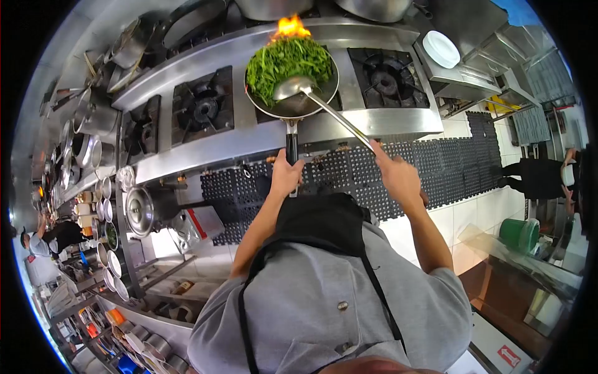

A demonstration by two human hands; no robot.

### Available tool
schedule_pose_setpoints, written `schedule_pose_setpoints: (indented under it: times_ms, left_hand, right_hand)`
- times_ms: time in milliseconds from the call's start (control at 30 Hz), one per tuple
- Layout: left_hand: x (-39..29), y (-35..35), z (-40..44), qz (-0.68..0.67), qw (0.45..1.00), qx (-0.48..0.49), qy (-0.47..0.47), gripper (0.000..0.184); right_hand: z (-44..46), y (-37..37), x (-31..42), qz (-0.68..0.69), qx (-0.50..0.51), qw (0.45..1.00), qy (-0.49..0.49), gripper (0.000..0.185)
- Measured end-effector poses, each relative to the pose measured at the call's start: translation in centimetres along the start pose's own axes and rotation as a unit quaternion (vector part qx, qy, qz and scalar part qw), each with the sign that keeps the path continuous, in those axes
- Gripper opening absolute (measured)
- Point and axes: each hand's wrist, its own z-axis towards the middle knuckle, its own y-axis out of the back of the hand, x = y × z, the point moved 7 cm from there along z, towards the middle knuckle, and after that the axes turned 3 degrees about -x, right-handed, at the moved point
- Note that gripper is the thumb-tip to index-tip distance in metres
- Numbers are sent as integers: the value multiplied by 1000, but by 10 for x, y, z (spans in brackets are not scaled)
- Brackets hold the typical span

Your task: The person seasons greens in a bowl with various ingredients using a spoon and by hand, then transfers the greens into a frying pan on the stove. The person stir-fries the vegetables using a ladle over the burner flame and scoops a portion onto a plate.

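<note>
A pan full of chopped green leaves is over the stove's middle burner, with orange flames at its far edge. My left hand is closed around the pan's black handle. In my right hand is the end of a long metal ladle. The ladle's bowl rests against the near side of the greens, its rounded back facing up. The burner under the pan is mostly hidden.
Bare burners flank the pan on the steel stove. Large pots stand behind it. White plates lie at the right. A lidded pot is at the left. One person stands far right, another far left.
</note>
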Motion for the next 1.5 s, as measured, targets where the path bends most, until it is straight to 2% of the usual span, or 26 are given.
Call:
schedule_pose_setpoints:
  times_ms: [33,100,133,200,233,367,433,533,600,667,733,833,867,933,967,1067,1100,1233,1333,1367,1400,1433,1500]
  left_hand:
    - [2,1,-5,12,1000,-8,9,21]
    - [9,-1,-5,2,1000,-6,26,21]
    - [15,-2,-8,-3,999,0,41,21]
    - [17,0,-2,9,999,1,31,21]
    - [16,2,-1,11,999,0,36,21]
    - [18,1,5,10,999,0,47,21]
    - [21,0,2,9,999,2,52,21]
    - [17,2,4,5,998,-8,56,23]
    - [21,2,3,-4,997,-8,74,26]
    - [30,2,6,-7,997,-10,79,30]
    - [30,-2,5,21,997,5,71,31]
    - [22,-3,2,12,996,8,85,29]
    - [19,-1,3,5,996,5,91,28]
    - [18,1,3,-22,995,7,94,26]
    - [21,2,5,-25,996,5,88,26]
    - [24,1,6,-30,996,3,89,25]
    - [24,1,6,-30,995,8,92,25]
    - [20,0,12,-16,995,3,96,28]
    - [18,7,24,-36,996,-20,85,36]
    - [25,8,25,-10,998,-18,55,43]
    - [25,8,9,-11,998,-22,58,43]
    - [19,3,-13,10,997,-6,80,42]
    - [3,-3,-44,37,995,22,93,34]
  right_hand:
    - [-22,2,-3,-2,14,1000,4,56]
    - [-41,6,-13,129,49,990,-31,51]
    - [-42,8,-13,128,56,990,-30,51]
    - [-42,14,-14,183,42,980,-72,47]
    - [-30,14,-11,168,-3,985,-40,50]
    - [35,-13,13,102,-51,993,-39,53]
    - [49,-38,17,35,-29,999,-21,57]
    - [11,-46,2,-36,26,999,12,58]
    - [-15,-34,-5,-50,50,997,15,58]
    - [-22,-17,-5,-57,129,990,-18,66]
    - [-7,-34,-3,-60,103,993,-9,63]
    - [25,-35,12,70,24,997,7,54]
    - [24,-23,11,69,23,997,9,54]
    - [4,4,5,78,46,995,-52,52]
    - [-9,16,-2,131,13,991,-33,53]
    - [-20,28,-17,131,63,989,-41,54]
    - [-13,23,-11,75,81,993,-45,53]
    - [15,-18,10,51,45,997,-43,53]
    - [11,-19,8,104,34,992,-59,52]
    - [0,-18,3,166,46,979,-108,51]
    - [-10,-16,-3,225,53,961,-155,51]
    - [-16,-18,-10,273,-33,954,-117,50]
    - [-15,-8,-11,296,-38,945,-131,50]
